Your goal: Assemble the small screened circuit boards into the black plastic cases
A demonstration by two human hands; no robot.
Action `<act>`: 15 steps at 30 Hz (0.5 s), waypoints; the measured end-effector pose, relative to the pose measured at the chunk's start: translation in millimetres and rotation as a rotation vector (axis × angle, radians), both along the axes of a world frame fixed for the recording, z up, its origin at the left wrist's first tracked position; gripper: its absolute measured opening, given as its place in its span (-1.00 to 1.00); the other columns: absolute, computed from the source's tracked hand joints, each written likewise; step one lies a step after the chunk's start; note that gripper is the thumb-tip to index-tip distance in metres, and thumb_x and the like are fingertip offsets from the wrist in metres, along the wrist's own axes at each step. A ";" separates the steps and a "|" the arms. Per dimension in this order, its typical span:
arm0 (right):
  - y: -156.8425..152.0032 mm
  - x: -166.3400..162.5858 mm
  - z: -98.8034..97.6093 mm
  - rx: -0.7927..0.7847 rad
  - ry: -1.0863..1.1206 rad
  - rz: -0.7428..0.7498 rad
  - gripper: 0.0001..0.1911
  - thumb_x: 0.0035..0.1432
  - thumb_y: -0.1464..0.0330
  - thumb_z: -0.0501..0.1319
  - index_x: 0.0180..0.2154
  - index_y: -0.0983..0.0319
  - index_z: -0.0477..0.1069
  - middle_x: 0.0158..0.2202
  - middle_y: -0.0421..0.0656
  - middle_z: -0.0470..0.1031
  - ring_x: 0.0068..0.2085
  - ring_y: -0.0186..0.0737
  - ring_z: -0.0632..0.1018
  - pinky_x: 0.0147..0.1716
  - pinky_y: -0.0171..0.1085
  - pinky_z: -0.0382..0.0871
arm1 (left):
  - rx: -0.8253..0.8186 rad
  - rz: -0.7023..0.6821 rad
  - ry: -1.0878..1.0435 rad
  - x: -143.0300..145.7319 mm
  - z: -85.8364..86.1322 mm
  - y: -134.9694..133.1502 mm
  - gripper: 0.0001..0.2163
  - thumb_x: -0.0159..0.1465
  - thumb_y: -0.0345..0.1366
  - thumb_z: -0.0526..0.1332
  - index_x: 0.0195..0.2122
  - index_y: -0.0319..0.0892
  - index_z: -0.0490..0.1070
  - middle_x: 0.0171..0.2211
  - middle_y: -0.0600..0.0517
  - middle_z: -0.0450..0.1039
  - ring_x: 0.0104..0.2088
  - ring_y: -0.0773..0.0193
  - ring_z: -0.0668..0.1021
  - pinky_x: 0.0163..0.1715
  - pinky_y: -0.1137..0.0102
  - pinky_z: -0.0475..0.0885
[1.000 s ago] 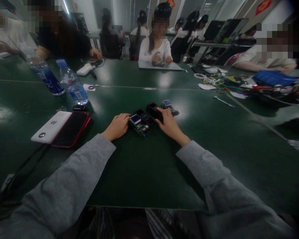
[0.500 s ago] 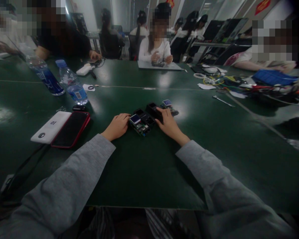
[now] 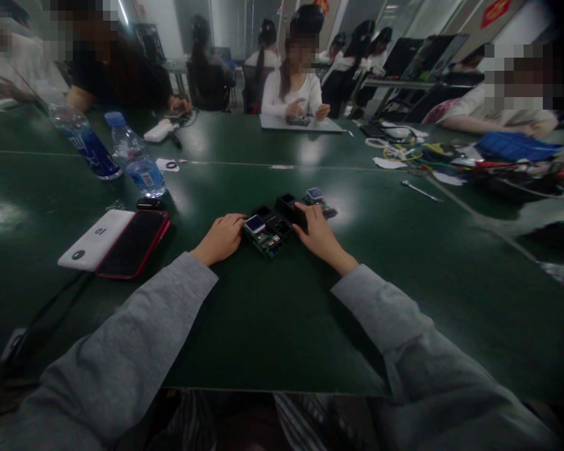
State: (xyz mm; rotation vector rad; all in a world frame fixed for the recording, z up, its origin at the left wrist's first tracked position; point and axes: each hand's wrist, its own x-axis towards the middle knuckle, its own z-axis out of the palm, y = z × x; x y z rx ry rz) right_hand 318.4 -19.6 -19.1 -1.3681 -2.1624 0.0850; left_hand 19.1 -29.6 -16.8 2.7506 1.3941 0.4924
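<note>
My left hand (image 3: 222,238) rests on the green table (image 3: 272,313) with its fingers curled, touching the left side of a small circuit board with a blue screen (image 3: 262,234). My right hand (image 3: 318,235) lies to the right of it, fingers bent over a black plastic housing (image 3: 289,208). Another black housing (image 3: 275,223) sits between the two hands. A second small board with a blue screen (image 3: 318,199) lies just beyond my right hand. Both arms wear grey sleeves.
A white power bank (image 3: 96,238) and a red-cased phone (image 3: 134,243) lie at the left. Two water bottles (image 3: 138,156) stand behind them. Wires and tools (image 3: 432,156) clutter the right side. Other people sit at the far edges of the table.
</note>
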 end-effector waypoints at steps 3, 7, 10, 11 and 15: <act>-0.6 -0.5 1.0 0.005 -0.002 0.003 -0.40 0.26 0.37 0.13 0.30 0.28 0.10 0.15 0.11 0.23 0.19 0.15 0.37 0.16 0.17 0.37 | -0.003 0.001 0.002 0.0 0.5 -0.2 -0.64 0.36 -0.41 0.01 0.17 -0.27 0.30 0.20 -0.16 0.33 0.21 0.08 0.37 0.19 0.11 0.31; -1.1 -1.1 1.8 -0.002 0.006 -0.005 -0.39 0.24 0.38 0.14 0.30 0.28 0.11 0.16 0.11 0.22 0.20 0.15 0.37 0.17 0.17 0.37 | -0.011 0.002 0.002 0.3 3.4 -1.5 -0.64 0.36 -0.41 0.01 0.16 -0.26 0.30 0.20 -0.16 0.33 0.21 0.08 0.37 0.18 0.11 0.32; -1.5 -1.1 2.4 -0.011 0.005 -0.002 -0.39 0.25 0.37 0.13 0.30 0.25 0.09 0.16 0.10 0.22 0.20 0.15 0.37 0.16 0.18 0.37 | -0.018 0.000 -0.002 0.3 4.2 -2.1 -0.64 0.37 -0.40 0.01 0.17 -0.27 0.30 0.20 -0.16 0.33 0.21 0.08 0.37 0.18 0.11 0.32; -1.6 -1.0 2.5 -0.013 0.004 -0.001 -0.39 0.25 0.37 0.12 0.30 0.24 0.09 0.16 0.09 0.22 0.20 0.15 0.37 0.15 0.19 0.37 | -0.019 0.002 -0.004 0.3 4.1 -2.1 -0.64 0.37 -0.40 0.01 0.17 -0.27 0.30 0.20 -0.16 0.33 0.21 0.08 0.37 0.18 0.11 0.31; -1.3 -0.4 2.5 -0.018 0.003 0.002 -0.38 0.25 0.37 0.13 0.31 0.24 0.08 0.16 0.10 0.21 0.19 0.16 0.37 0.15 0.19 0.38 | -0.020 0.001 -0.011 0.1 3.2 -1.9 -0.64 0.36 -0.41 0.01 0.17 -0.26 0.29 0.20 -0.16 0.33 0.21 0.07 0.36 0.18 0.09 0.31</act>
